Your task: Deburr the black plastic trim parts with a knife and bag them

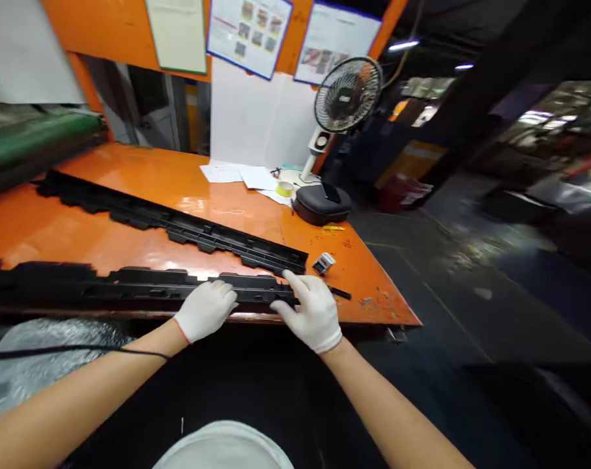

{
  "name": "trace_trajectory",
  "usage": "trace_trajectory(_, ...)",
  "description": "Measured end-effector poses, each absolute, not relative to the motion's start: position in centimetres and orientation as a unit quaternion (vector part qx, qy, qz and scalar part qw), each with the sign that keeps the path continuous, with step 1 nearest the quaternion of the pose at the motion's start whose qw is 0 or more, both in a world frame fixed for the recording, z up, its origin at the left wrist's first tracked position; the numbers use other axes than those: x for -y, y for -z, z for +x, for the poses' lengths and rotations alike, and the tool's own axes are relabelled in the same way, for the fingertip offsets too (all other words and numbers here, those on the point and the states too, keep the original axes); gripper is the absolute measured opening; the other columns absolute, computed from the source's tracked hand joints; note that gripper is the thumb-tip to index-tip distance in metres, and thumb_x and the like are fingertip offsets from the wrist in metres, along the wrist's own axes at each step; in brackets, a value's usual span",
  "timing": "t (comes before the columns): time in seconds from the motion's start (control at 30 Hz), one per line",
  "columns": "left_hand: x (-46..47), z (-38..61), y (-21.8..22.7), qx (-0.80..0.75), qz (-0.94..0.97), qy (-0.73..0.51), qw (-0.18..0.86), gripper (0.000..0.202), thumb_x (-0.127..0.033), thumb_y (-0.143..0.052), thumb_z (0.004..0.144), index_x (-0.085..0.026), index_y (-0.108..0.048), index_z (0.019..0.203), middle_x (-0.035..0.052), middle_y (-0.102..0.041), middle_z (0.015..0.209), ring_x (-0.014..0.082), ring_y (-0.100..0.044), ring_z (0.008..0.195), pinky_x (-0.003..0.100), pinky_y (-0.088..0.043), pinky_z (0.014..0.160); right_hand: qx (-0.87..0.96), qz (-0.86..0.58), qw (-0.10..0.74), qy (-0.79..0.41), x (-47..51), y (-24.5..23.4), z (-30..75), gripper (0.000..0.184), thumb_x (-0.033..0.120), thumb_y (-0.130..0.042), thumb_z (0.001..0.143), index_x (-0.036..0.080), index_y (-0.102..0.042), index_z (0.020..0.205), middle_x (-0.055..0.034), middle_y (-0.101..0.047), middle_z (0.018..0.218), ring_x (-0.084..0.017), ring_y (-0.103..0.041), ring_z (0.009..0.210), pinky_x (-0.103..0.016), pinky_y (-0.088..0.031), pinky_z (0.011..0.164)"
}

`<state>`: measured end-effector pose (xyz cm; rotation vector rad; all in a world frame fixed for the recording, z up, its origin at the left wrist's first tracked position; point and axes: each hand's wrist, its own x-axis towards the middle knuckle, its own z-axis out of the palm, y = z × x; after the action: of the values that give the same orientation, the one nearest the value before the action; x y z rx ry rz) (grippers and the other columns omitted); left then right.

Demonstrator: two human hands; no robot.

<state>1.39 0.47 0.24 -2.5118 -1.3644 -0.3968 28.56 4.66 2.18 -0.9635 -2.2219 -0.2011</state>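
A long black plastic strip (pixel 148 290) with tabs along its far side lies along the front edge of the orange table. My left hand (pixel 208 309), in a white glove, is closed over the near edge of this strip, fingers curled onto it. At the strip's right end is my right hand (pixel 315 314), also gloved in white, with thumb and forefinger about the end of the strip. Its other fingers are partly hidden. Behind lies a second black strip (pixel 178 225), slanting from the back left to near my right hand. A thin black piece (pixel 340 293) sticks out right of my right hand.
On the orange table (pixel 109 238) stand a fan (pixel 348 94), a black case (pixel 319 205), a roll of yellow tape (pixel 285 189) and papers (pixel 259 177). A small white-and-black stamp-like object (pixel 323 263) sits near the right hand. Bubble wrap (pixel 55 352) is below left; a round white top (pixel 224 449) is below.
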Motion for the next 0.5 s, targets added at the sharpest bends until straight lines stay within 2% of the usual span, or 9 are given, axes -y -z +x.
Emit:
trace_trajectory(0.07,-1.1,2.7,-0.5,0.46,-0.871,0.124,0.115,0.017,-0.025,-0.065,0.1,-0.013,-0.07,0.089,0.0115,-0.071,0.086,0.0304,-0.072,0.084,0.043,-0.058,0.07,0.895,-0.344,0.281,0.038,-2.8,-2.6,25.4,0.074,0.05,-0.086,0.087,0.017,-0.059,0.147,-0.0149,-0.071,0.123,-0.034,-0.065,0.111,-0.048,-0.052,0.099)
trace_trajectory(0.13,-1.4,3.9,-0.8,0.462,-0.872,0.118,0.107,0.013,-0.021,-0.066,0.098,-0.009,-0.072,0.099,0.0129,-0.072,0.086,0.0297,-0.073,0.082,0.042,-0.058,0.07,0.915,-0.344,0.213,0.016,-2.0,-2.4,23.3,0.085,0.038,-0.093,0.079,0.016,-0.054,0.151,-0.0155,-0.071,0.123,-0.035,-0.066,0.11,-0.048,-0.053,0.099)
trace_trajectory(0.23,-1.4,5.1,-1.0,0.448,-0.88,0.118,0.103,0.013,-0.014,-0.065,0.098,-0.007,-0.071,0.107,0.0137,-0.074,0.09,0.0294,-0.074,0.081,0.043,-0.059,0.07,0.91,-0.39,0.142,0.023,-2.3,-1.4,23.3,0.087,0.024,-0.088,0.081,0.011,-0.046,0.156,-0.0161,-0.073,0.116,-0.034,-0.069,0.1,-0.046,-0.056,0.089)
trace_trajectory(0.33,-1.0,5.2,-1.0,0.435,-0.887,0.118,0.097,0.011,-0.015,-0.062,0.099,-0.012,-0.069,0.092,0.0123,-0.072,0.086,0.0292,-0.074,0.082,0.042,-0.059,0.069,0.903,-0.418,0.078,0.061,-2.8,-0.8,27.6,0.086,0.018,-0.085,0.08,0.013,-0.044,0.156,-0.0157,-0.072,0.118,-0.034,-0.069,0.099,-0.046,-0.058,0.088)
trace_trajectory(0.4,-0.7,5.0,-0.9,0.438,-0.886,0.119,0.097,0.014,-0.014,-0.062,0.098,-0.014,-0.067,0.085,0.0114,-0.07,0.083,0.0292,-0.073,0.082,0.041,-0.059,0.067,0.901,-0.421,0.056,0.093,-2.7,-0.9,32.1,0.082,0.019,-0.083,0.08,0.014,-0.045,0.152,-0.0168,-0.071,0.123,-0.036,-0.07,0.103,-0.048,-0.058,0.092)
trace_trajectory(0.5,-0.5,5.2,-1.2,0.441,-0.883,0.136,0.09,0.013,-0.012,-0.063,0.097,-0.015,-0.066,0.084,0.0106,-0.07,0.082,0.0287,-0.073,0.081,0.041,-0.06,0.066,0.873,-0.452,0.083,0.163,-1.5,-1.8,37.7,0.075,0.039,-0.073,0.091,0.013,-0.042,0.154,-0.0224,-0.067,0.131,-0.041,-0.068,0.113,-0.053,-0.059,0.093)
